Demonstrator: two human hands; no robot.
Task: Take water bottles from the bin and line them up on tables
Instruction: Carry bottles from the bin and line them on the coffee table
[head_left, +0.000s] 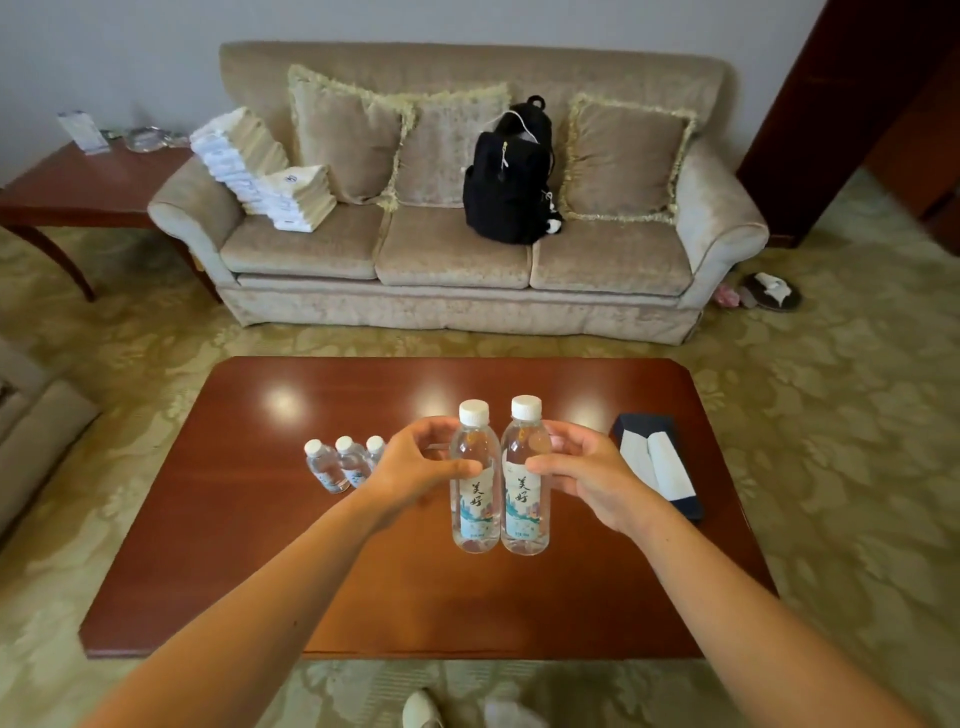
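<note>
Left hand (415, 467) fingers wrap one water bottle (474, 478), right hand (587, 478) fingers wrap a second bottle (524, 478), both upright, touching, over the table (260, 545); three more bottles (343, 465) stand behind left

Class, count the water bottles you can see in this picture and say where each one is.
5. Three stand in a row on the table's left; one is in the left hand, one in the right hand. The left hand may hide more.
</note>
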